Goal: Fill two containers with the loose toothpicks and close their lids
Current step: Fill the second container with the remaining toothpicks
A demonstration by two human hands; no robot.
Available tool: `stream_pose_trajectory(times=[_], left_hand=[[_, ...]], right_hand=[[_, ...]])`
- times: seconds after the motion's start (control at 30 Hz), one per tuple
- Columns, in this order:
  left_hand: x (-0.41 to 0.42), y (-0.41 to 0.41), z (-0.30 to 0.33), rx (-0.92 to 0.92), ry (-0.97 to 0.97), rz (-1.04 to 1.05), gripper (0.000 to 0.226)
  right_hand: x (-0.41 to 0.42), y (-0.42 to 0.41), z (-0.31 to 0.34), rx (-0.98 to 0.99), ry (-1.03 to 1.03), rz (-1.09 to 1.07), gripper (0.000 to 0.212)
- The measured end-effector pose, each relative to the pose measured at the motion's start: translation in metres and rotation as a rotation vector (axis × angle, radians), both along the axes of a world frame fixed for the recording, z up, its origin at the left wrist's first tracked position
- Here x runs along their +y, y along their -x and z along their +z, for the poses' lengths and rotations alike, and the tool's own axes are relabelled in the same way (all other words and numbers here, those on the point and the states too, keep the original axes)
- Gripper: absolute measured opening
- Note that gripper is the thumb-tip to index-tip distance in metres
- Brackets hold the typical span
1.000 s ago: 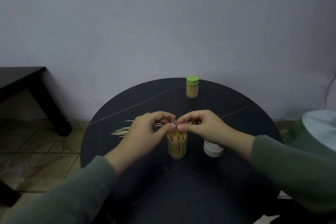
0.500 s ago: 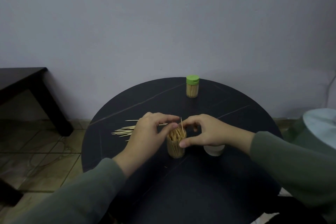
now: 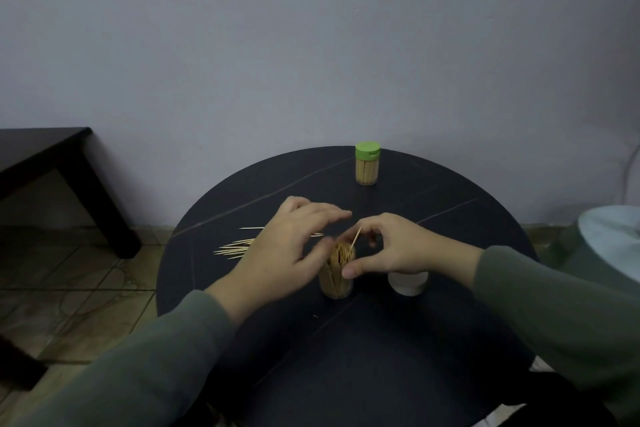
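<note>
An open clear container (image 3: 335, 282) packed with toothpicks stands mid-table, and one toothpick (image 3: 356, 236) sticks up slanted above the rest. My right hand (image 3: 398, 248) curls its thumb and index finger around the container's top from the right. My left hand (image 3: 284, 250) hovers at the container's left with fingers stretched out over it, slightly blurred, holding nothing I can see. Loose toothpicks (image 3: 235, 248) lie on the table to the left, partly hidden by my left hand. A white lid (image 3: 407, 284) sits under my right wrist. A second container with a green lid (image 3: 367, 165) stands shut at the table's far side.
The round black table (image 3: 398, 340) stands against a grey wall. A dark low table (image 3: 52, 163) is at the left over a tiled floor. A pale round object (image 3: 613, 236) sits at the right edge.
Both hands came down from pinching toothpicks above the container. My right hand now wraps the container's top, and my left hand has spread its fingers and drawn slightly left.
</note>
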State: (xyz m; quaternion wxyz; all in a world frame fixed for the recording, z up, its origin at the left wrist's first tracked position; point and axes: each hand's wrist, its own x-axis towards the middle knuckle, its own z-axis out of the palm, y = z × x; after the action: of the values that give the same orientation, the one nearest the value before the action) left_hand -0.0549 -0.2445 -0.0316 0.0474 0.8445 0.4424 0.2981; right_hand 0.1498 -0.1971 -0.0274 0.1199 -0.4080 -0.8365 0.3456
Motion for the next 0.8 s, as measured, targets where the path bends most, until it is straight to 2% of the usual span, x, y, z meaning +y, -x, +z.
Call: stream_pose_trajectory(times=[0.07,0.13,0.27,0.37,0.5,0.63,0.73,0.8], left_hand=[[-0.002,-0.001,-0.001,0.094,0.038,-0.086,0.052],[-0.003,-0.004,-0.004,0.178,0.029,-0.132,0.057],[-0.003,-0.002,-0.003,0.249,-0.132,-0.143,0.045],[-0.003,0.005,-0.001,0.287,-0.208,-0.176,0.035],[-0.001,0.011,-0.005,0.268,-0.227,-0.172,0.032],[0.001,0.015,-0.008,0.196,-0.198,-0.118,0.031],[0.002,0.017,-0.009,0.220,-0.163,-0.135,0.032],[0.000,0.017,-0.007,0.162,-0.129,-0.134,0.034]], right_hand=[[0.000,0.000,0.000,0.013,0.002,-0.003,0.036],[0.001,0.000,-0.001,0.033,0.007,0.008,0.037],[0.002,0.000,-0.001,0.036,0.011,0.016,0.026],[0.004,0.001,-0.002,-0.009,-0.011,0.011,0.037],[0.003,0.001,0.001,-0.048,-0.019,0.018,0.043],[0.005,0.000,0.003,-0.159,-0.116,0.004,0.053],[0.005,0.001,0.007,-0.208,-0.132,0.032,0.055],[0.007,-0.002,0.011,-0.239,-0.121,0.070,0.053]])
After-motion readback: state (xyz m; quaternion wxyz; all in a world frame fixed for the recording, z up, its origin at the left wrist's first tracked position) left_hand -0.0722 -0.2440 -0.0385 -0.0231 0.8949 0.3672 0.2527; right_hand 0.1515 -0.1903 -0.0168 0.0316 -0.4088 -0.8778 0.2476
